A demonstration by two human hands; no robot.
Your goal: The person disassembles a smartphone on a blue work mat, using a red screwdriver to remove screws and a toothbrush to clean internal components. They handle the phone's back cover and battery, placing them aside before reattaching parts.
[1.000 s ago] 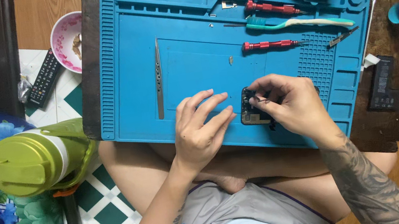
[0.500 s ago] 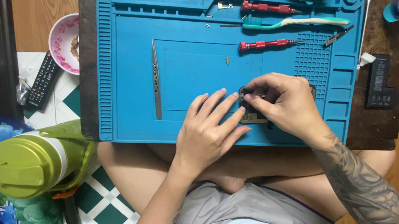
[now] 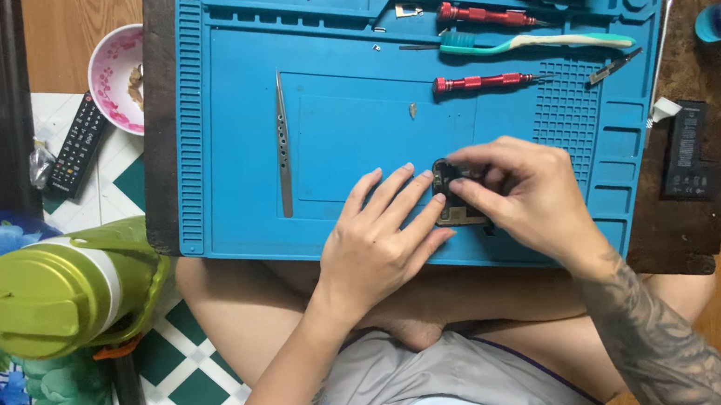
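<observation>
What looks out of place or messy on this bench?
A toothbrush lies among the red screwdrivers on the blue mat. A dirty pink bowl and remote sit on the floor beside it. Both hands pinch a small dark part; nothing spilled.

Work mat point(image 3: 342, 139) lies on a low table point(image 3: 720, 218) over the person's lap. Small device point(image 3: 452, 197) sits near the mat's front edge, between left hand point(image 3: 381, 247) and right hand point(image 3: 528, 193). Tweezers point(image 3: 282, 148) lie left of it. Two screwdrivers point(image 3: 480, 80) and toothbrush point(image 3: 535, 41) lie behind. Jug point(image 3: 63, 291) stands left of the table.
</observation>
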